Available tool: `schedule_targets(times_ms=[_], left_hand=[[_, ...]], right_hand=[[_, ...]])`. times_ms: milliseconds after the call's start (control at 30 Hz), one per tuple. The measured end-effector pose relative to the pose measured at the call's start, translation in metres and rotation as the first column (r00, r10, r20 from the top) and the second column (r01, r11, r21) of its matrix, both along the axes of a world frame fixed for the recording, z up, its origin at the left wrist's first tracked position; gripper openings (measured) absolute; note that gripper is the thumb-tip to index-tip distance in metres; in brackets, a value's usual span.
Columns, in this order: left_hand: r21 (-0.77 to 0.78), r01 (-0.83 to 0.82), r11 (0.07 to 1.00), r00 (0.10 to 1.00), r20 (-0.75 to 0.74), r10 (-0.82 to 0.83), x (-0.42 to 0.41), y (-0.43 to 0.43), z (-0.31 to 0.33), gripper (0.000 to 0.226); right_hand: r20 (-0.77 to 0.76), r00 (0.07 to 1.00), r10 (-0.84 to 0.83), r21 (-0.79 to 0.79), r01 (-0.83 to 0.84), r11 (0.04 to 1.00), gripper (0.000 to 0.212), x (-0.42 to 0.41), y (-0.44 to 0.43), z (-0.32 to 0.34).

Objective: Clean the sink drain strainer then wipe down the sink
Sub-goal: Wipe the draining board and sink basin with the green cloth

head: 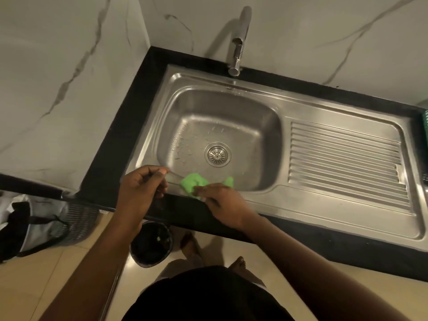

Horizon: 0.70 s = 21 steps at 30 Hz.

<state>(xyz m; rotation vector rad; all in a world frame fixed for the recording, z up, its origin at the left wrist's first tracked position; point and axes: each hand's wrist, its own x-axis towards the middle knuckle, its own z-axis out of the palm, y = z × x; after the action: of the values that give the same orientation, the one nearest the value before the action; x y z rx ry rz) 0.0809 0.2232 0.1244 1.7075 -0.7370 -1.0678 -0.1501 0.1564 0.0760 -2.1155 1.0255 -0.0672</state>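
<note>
The main risk is the green cloth (190, 186) slipping from a loose pinch into the sink (266, 107), or wiping grit toward the strainer (217, 154) and clogging it again. The right hand (222, 205) has its fingers (199, 193) closed on the cloth at the near rim. The left hand (141, 188) is curled shut; whether it holds anything cannot be told. The strainer sits seated in the basin floor, beyond both hands and apart from them.
</note>
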Motion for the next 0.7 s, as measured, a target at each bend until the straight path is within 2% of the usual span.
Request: schedule_targets(times_ms=[167,267,333,400,567,700], left_hand=[[0.000,-0.035,0.999,0.999,-0.017,0.035,0.035,-0.001,-0.004,0.012],[0.014,-0.051,0.999,0.999,-0.017,0.051,0.048,0.002,-0.006,0.011],[0.018,-0.077,0.997,0.997,-0.026,0.078,0.054,0.006,-0.005,0.011],[0.013,-0.110,0.994,0.993,-0.033,0.110,0.058,0.011,-0.005,0.011],[0.020,-0.185,0.982,0.982,-0.030,0.186,0.060,0.020,-0.006,0.011],[0.020,-0.235,0.972,0.971,-0.026,0.236,0.060,0.024,-0.005,0.010]], right_hand=[[-0.112,0.991,-0.074,-0.059,0.068,0.996,0.038,-0.101,-0.005,0.004],[-0.178,0.974,-0.144,-0.089,0.129,0.988,0.041,-0.111,0.000,-0.002],[-0.226,0.956,-0.189,-0.116,0.166,0.979,0.035,-0.095,0.001,-0.008],[-0.215,0.963,-0.164,-0.119,0.141,0.983,0.034,-0.070,0.001,-0.010],[-0.029,0.999,0.019,-0.065,-0.021,0.998,0.040,0.019,-0.001,-0.008],[0.026,0.983,0.183,-0.072,-0.180,0.981,0.048,0.097,-0.008,-0.008]])
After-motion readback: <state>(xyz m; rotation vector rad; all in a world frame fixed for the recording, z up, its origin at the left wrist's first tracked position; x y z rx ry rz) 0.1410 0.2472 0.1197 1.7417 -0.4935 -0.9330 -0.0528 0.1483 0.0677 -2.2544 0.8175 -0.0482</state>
